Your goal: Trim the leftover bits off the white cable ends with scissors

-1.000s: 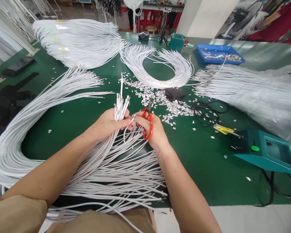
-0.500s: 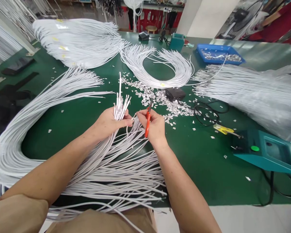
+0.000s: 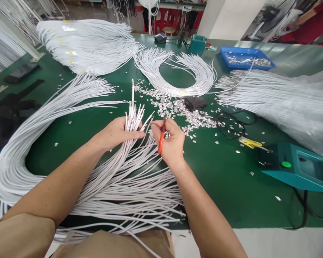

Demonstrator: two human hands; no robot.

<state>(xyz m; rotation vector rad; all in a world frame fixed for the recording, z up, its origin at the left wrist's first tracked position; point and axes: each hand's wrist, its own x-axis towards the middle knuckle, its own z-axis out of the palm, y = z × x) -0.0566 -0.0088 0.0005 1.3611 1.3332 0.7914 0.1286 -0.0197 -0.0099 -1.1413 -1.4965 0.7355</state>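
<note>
Well, the left hand's (image 3: 114, 133) grip is closed round a bunch of white cables (image 3: 133, 120), their tips standing up above the thumb and one rising well over the rest. Just beside it, the right hand's (image 3: 174, 141) grip is closed on red-handled scissors (image 3: 161, 142); its thumb and forefinger come together near the bunch, but I cannot tell whether they pinch a cable too. Below the hands, other cables (image 3: 142, 190) fan out across the green bench (image 3: 218, 200). Beyond them, small silvery scraps (image 3: 192, 117) lie scattered around a black block (image 3: 195, 103), with a curved cable bundle (image 3: 152, 73) behind. Over to the right sit a teal device (image 3: 282, 178) and, near it, a yellow-handled tool (image 3: 250, 143). Farther off, a blue tray (image 3: 239, 66) holds more little pieces.
</note>
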